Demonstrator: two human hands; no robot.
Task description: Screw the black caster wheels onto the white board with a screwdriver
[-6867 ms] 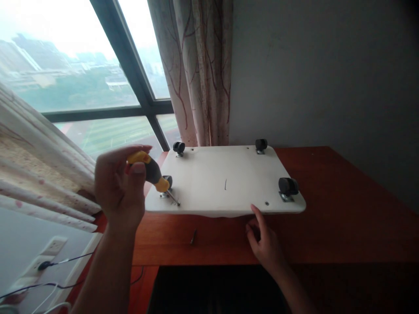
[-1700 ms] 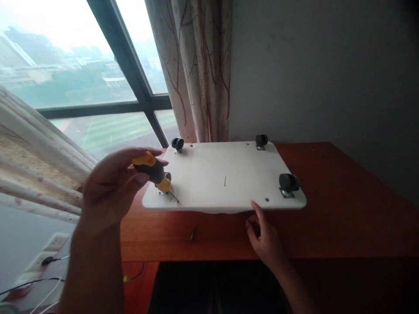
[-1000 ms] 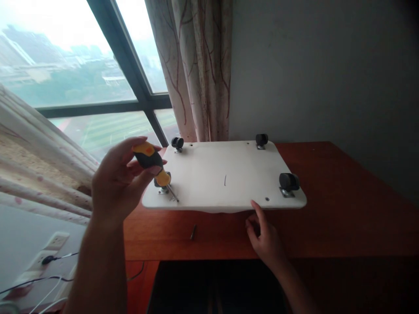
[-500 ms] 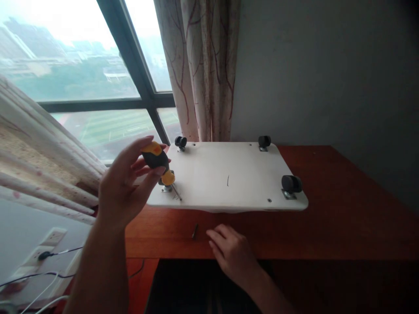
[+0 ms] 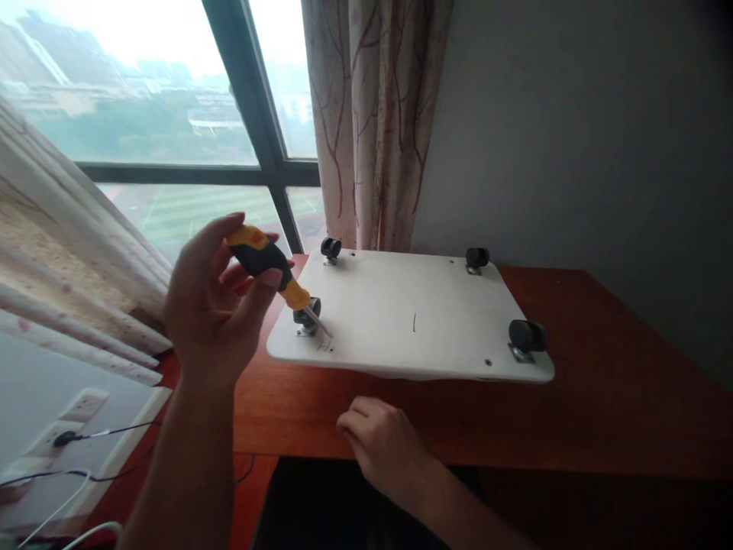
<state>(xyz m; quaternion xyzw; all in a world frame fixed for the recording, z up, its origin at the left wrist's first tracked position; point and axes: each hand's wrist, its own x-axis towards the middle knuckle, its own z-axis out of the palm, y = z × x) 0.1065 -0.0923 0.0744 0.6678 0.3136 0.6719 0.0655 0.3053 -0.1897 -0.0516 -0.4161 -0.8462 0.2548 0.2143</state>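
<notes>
A white board (image 5: 412, 321) lies upside down on the red-brown wooden table (image 5: 601, 412), with black casters at its corners (image 5: 527, 336). My left hand (image 5: 211, 305) is closed round a yellow and black screwdriver (image 5: 266, 263). Its metal tip points down at the board's near left corner, beside the caster there (image 5: 308, 313). My right hand (image 5: 383, 447) rests on the table in front of the board. Its fingers are curled down over the spot where a small dark screw lay. The screw itself is hidden under them.
A patterned curtain (image 5: 372, 122) hangs behind the board, beside a large window (image 5: 172, 114) and a grey wall (image 5: 573, 137). Lower left, a power strip (image 5: 74, 412) and cables lie on a ledge. The table's front edge runs just below my right hand.
My right hand left the board's front edge and moved left onto the loose screw, which it now covers. The screwdriver has risen and tilted slightly. The view has shifted.
</notes>
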